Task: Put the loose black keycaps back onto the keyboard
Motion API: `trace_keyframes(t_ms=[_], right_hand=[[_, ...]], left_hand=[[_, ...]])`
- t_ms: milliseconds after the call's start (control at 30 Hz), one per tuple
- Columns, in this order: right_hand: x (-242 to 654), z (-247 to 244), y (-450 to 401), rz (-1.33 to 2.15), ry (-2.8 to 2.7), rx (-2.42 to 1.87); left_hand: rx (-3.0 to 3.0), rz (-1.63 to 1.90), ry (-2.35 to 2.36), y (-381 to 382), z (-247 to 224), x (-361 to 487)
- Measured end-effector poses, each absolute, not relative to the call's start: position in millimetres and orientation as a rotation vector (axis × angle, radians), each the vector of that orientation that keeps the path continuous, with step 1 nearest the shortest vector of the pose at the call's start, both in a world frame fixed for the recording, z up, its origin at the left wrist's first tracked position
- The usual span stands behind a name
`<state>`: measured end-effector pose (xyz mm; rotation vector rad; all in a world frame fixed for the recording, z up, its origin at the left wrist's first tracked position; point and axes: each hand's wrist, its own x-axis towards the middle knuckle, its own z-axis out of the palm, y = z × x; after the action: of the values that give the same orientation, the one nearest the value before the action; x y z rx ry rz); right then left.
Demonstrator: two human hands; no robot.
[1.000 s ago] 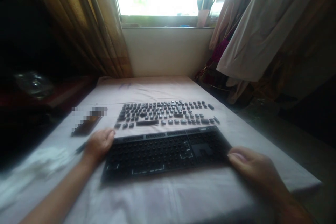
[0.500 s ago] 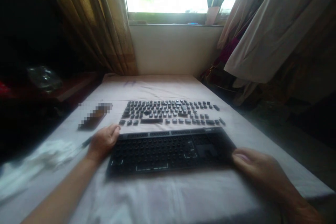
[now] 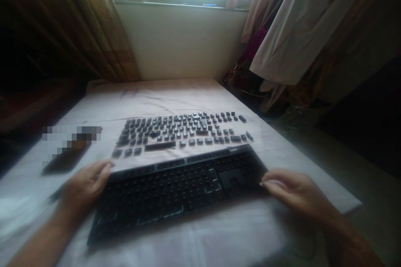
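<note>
A black keyboard base [image 3: 184, 190] is held between two bare hands, with its rows of small key posts turned upward and its strip of top-edge buttons turned to the far side. It is held askew, the left end being nearer the camera than the right; whether its underside is rested on the pale sheet [image 3: 200, 244] cannot be told. At the far left corner of the keyboard base, the edge is gripped by the left hand [image 3: 86, 181], thumb and forefinger nearly closed together; the curl of the lower fingers is hidden. At the right end of the keyboard base, the edge is pinched by the right hand [image 3: 296, 187], with the thumb laid on top and the other fingers mostly concealed.

Just beyond the keyboard base, loose black keycaps [image 3: 175, 126] are laid out in rows, the long space bar [image 3: 160, 146] being placed in the nearest one. Left of the keyboard base, a dark oblong object [image 3: 70, 157] is partly masked by pixel blocks, and a thin dark item [image 3: 56, 194] is partly hidden by the left hand. Well beyond the keyboard base, a brownish curtain [image 3: 103, 29] is hung to the left and pale clothes [image 3: 288, 46] to the right.
</note>
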<state>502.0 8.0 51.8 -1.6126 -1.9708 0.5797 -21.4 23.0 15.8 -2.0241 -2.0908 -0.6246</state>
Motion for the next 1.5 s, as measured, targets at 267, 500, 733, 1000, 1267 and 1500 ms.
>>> trace_keyframes(t_ms=[267, 500, 733, 1000, 1267, 1500], right_hand=[[496, 55, 10, 0.628, -1.982, -1.600], [484, 57, 7, 0.550, -2.068, -1.587], [485, 52, 16, 0.437, -2.296, -1.541], [489, 35, 13, 0.514, -2.146, -1.474], [481, 43, 8, 0.564, -2.054, -1.533], [487, 36, 9, 0.500, -2.081, -1.516]], left_hand=[[-2.056, -0.610, -2.112, 24, 5, -39], [-2.084, -0.643, -2.124, 25, 9, -34], [-2.073, -0.691, -2.081, 21, 19, -16], [-2.069, -0.757, -2.027, 21, 13, -16], [-2.076, -0.771, -2.029, 19, 13, -15], [-2.057, -0.761, -2.037, 20, 8, -18]])
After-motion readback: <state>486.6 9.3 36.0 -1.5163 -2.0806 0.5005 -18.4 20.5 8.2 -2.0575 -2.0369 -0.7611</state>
